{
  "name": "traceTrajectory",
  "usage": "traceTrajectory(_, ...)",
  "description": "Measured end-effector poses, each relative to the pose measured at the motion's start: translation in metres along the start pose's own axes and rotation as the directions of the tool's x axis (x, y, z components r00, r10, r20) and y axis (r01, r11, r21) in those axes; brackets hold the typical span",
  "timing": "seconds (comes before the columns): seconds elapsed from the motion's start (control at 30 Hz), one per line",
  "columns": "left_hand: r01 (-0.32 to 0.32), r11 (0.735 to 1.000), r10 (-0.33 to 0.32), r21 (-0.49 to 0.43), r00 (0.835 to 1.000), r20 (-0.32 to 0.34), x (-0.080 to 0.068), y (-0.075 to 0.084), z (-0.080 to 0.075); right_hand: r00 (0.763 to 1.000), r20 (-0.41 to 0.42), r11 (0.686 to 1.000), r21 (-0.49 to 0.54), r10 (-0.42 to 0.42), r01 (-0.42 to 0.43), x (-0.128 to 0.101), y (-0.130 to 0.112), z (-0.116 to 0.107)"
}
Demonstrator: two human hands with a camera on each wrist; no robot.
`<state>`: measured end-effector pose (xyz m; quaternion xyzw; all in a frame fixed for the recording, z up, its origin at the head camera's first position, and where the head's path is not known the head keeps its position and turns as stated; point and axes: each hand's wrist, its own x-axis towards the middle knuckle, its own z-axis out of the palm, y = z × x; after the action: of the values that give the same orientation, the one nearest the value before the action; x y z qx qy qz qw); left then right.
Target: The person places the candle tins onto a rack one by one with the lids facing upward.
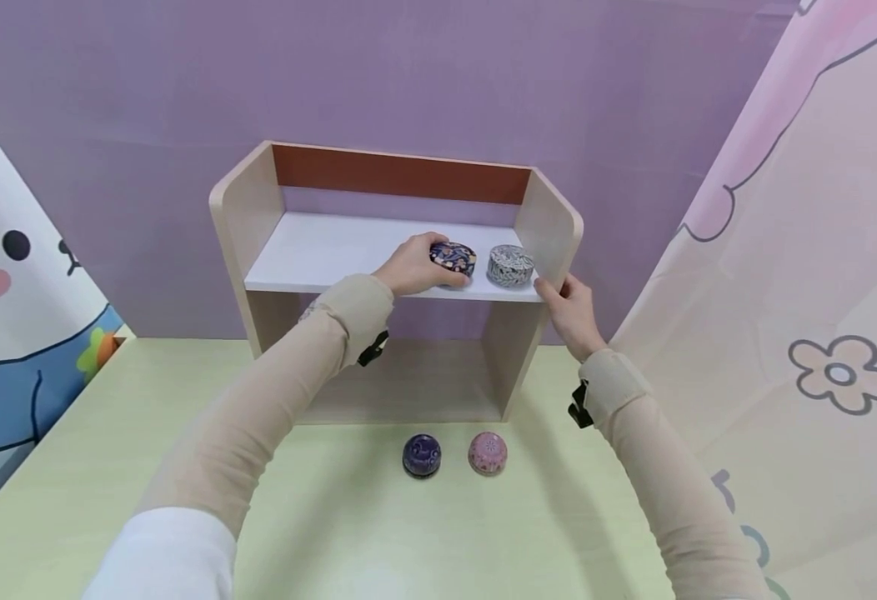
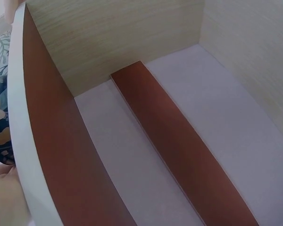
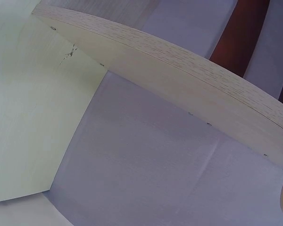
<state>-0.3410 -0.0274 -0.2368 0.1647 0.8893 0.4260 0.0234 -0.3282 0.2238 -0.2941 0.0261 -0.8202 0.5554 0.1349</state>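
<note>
My left hand [image 1: 418, 265] holds a round dark blue floral tin [image 1: 453, 259] at the front of the white upper board [image 1: 318, 250] of a small wooden shelf unit [image 1: 242, 217]. Fingers lie on the tin's far side and the thumb on its near side. Just right of it on that board sits a round tin with a black-and-white leaf pattern [image 1: 510, 267]. My right hand [image 1: 573, 315] grips the front edge of the unit's right side panel, thumb by the board's corner. In the left wrist view, the floral tin [image 2: 0, 125] is partly hidden behind the board's edge.
On the pale green table [image 1: 438, 533], in front of the unit, stand a dark purple round tin [image 1: 421, 456] and a pink patterned one [image 1: 488, 453]. A purple backdrop [image 1: 408, 75] hangs behind. Printed curtains flank both sides, one with a flower [image 1: 840, 374].
</note>
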Motion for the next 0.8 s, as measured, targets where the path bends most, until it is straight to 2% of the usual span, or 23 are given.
traceTrajectory(0.57, 0.008, 1.000, -0.008, -0.012, 1.000, 0.016, -0.0021, -0.0023, -0.0014, 1.000, 0.024, 1.000, 0.004, 0.009, -0.009, -0.0025, 0.0006, 0.0001)
traceTrajectory(0.8, 0.006, 1.000, -0.006, -0.003, 1.000, 0.016, 0.0021, -0.0033, -0.0001, 1.000, 0.013, 1.000, 0.002, 0.005, -0.005, -0.0010, 0.0009, -0.0002)
